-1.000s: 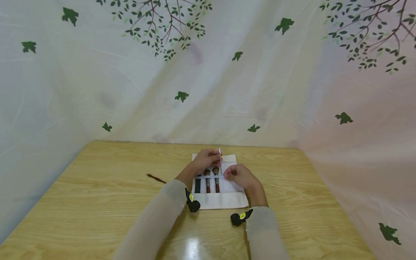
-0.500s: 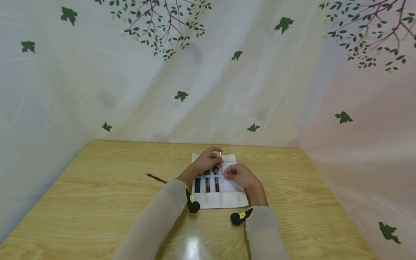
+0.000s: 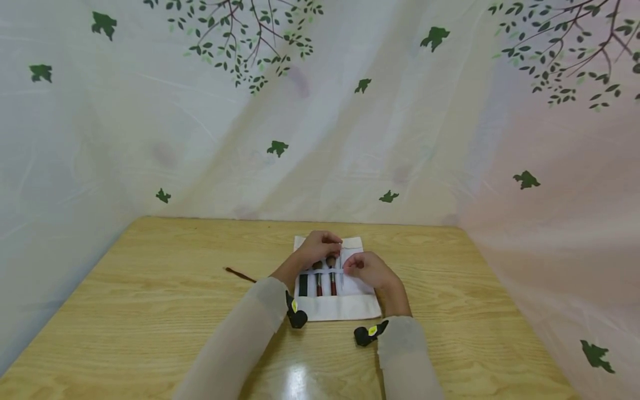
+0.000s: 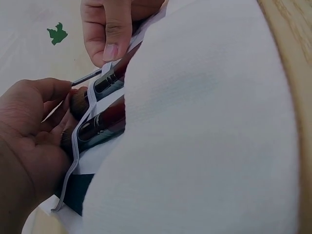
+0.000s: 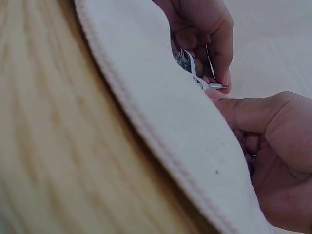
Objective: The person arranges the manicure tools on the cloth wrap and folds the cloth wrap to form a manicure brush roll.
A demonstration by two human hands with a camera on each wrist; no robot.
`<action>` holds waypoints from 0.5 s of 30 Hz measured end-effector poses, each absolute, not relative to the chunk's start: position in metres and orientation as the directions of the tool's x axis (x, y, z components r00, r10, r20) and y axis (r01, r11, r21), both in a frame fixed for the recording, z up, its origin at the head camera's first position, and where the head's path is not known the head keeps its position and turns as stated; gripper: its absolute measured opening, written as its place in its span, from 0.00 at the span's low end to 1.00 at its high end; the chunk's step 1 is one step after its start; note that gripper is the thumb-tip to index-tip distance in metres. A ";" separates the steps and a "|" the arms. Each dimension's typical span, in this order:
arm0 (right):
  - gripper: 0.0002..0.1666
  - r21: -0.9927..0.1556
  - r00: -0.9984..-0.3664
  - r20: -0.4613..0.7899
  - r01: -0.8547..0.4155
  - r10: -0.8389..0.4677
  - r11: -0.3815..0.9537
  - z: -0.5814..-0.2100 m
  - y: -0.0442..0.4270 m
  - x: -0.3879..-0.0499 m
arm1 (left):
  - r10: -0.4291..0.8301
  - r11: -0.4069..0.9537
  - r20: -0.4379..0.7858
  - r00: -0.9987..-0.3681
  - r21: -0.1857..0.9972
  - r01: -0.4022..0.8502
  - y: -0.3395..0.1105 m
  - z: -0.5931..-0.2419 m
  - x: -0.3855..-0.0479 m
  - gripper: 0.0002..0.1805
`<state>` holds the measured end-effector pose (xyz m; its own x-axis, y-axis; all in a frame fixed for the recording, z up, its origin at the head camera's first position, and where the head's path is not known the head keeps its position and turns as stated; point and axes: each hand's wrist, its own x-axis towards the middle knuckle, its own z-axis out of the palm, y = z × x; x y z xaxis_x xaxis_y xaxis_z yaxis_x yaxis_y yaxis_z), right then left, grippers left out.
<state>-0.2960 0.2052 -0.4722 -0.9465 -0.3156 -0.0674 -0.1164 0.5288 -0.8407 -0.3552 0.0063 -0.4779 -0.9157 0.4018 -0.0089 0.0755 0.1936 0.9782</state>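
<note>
A white cloth brush case point(image 3: 340, 308) lies unrolled, with two dark-red-handled brushes point(image 3: 333, 284) point(image 4: 105, 122) under its elastic band point(image 4: 75, 139). My left hand point(image 3: 317, 247) point(image 4: 31, 131) pinches the upper end of a thin, silvery tool point(image 4: 87, 77) point(image 5: 215, 86) between thumb and fingers. The tool passes under the elastic beside the brushes; its lower end is hard to make out. Just to its right, my right hand point(image 3: 372, 271) point(image 5: 278, 141) pinches the elastic or the case's cloth beside it; its fingertips are partly hidden.
A thin brown stick-like item point(image 3: 240, 274) lies on the wooden table point(image 3: 150, 311), left of the case. A dark flat strip point(image 3: 303, 285) sits in the case's left part. Behind the table hangs a pale curtain point(image 3: 225, 166) with green leaf prints.
The thin tool has slid down through the elastic towards the lower fold, and my left hand has come down with it. My right hand has stayed nearly still.
</note>
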 end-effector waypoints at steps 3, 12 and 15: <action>0.03 -0.861 -0.950 -0.073 -0.093 -0.303 0.499 -0.472 0.205 -0.295 | 0.420 0.264 -0.012 -0.907 0.958 0.110 0.004 -0.477 -0.354 0.10; 0.03 -0.888 -0.949 -0.037 -0.112 -0.312 0.446 -0.474 0.207 -0.297 | 0.539 0.383 0.035 -0.841 0.880 0.282 0.001 -0.475 -0.356 0.07; 0.03 -0.877 -0.945 -0.025 -0.136 -0.326 0.460 -0.475 0.208 -0.298 | 0.567 0.413 0.034 -0.823 0.853 0.320 0.000 -0.474 -0.356 0.07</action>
